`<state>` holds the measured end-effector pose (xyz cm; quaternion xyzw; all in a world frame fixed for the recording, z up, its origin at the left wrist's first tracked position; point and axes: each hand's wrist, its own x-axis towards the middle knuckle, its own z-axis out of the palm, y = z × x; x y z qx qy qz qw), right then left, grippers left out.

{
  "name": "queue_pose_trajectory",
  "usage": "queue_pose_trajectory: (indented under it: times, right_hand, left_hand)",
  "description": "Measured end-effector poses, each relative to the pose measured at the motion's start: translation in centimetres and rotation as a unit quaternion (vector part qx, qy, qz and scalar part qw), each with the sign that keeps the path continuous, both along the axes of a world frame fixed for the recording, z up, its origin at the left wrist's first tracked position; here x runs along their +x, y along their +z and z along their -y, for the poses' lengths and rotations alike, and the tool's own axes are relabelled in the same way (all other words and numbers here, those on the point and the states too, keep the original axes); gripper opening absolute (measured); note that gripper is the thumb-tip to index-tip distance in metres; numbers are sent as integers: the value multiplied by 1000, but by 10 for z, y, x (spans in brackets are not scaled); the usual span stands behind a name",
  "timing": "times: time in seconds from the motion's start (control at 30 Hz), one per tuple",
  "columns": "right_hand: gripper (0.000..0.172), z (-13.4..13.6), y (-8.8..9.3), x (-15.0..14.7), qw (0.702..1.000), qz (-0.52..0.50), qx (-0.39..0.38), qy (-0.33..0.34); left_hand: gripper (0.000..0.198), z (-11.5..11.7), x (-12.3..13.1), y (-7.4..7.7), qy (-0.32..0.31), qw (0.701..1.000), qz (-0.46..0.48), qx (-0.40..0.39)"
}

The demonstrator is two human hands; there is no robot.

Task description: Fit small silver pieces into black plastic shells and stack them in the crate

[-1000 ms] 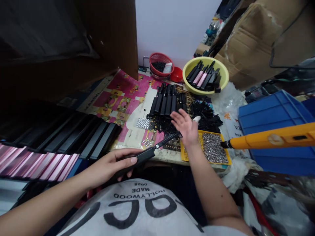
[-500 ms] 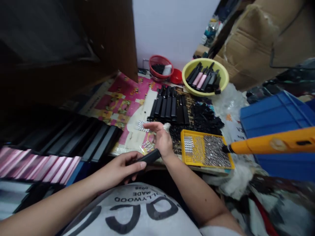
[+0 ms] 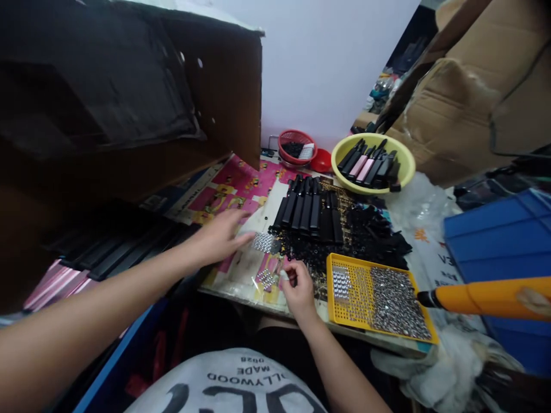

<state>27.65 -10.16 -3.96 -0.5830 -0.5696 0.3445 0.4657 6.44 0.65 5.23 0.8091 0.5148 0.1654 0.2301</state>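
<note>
My left hand [image 3: 224,234] reaches over the table with its fingers stretched apart and holds nothing. By its fingertips lies a patch of small shiny metal pieces in neat rows [image 3: 263,242]. Lower on the table, a smaller group of shiny pieces [image 3: 267,279] rests beside my right hand [image 3: 298,285]. The thumb and fingers of my right hand are pinched together. Whatever they hold, if anything, is too small to make out. Long black casings [image 3: 303,209] lie side by side beyond the hands, with small black parts [image 3: 301,248] scattered in front of them.
To the right is a yellow tray [image 3: 361,327] of small metal pieces. An orange pen-shaped power tool [image 3: 482,297] juts in above a blue crate [image 3: 508,229]. Behind stand a yellow basin [image 3: 408,163] and a red basket [image 3: 282,137]. Dark and pink casings [image 3: 112,258] line the left.
My left hand has let go of the black casing and moved up over the table, fingers spread. My right hand has come down and closed into a pinch. The view has shifted.
</note>
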Motion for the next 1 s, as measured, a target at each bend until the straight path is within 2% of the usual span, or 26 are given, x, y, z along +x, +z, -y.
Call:
queue_pose_trajectory:
  times: [0.03, 0.1, 0.2, 0.3, 0.4, 0.47, 0.53, 0.63, 0.7, 0.8, 0.87, 1.0]
  right_hand:
    - [6, 0, 0, 0, 1000, 23, 9, 11]
    - [10, 0, 0, 0, 998, 53, 16, 25]
    - [11, -1, 1, 1, 997, 75, 15, 18]
    - [10, -3, 0, 2, 995, 100, 15, 5]
    - [14, -4, -1, 4, 991, 131, 16, 4]
    - [16, -4, 0, 4, 987, 156, 22, 18]
    - [20, -5, 5, 1, 978, 200, 27, 60]
    - [28, -12, 15, -6, 943, 298, 17, 145]
    - [30, -19, 22, -12, 913, 362, 6, 187]
    - [28, -30, 29, -19, 876, 425, -19, 227]
    - [23, -36, 31, -23, 858, 451, -43, 241]
    - [17, -39, 31, -28, 842, 475, -57, 249]
  left_hand:
    - [54, -14, 24, -2, -12, 999, 30, -41]
    - [50, -43, 67, -10, 19, 991, 59, -121]
    - [47, -78, 106, -30, 80, 983, 69, -147]
    - [37, -96, 115, -45, 124, 973, 100, -167]
    - [30, -96, 109, -43, 152, 957, 158, -188]
    - [32, -85, 101, -30, 153, 946, 212, -192]
    - [33, -62, 90, -12, 143, 934, 267, -187]
    - [30, -12, 67, 13, 98, 897, 382, -198]
    - [28, 27, 48, 18, 62, 873, 423, -234]
    - [29, 79, 26, 7, 87, 842, 434, -310]
    - [32, 103, 17, -6, 126, 796, 454, -380]
    - [30, 127, 12, -25, 169, 701, 512, -466]
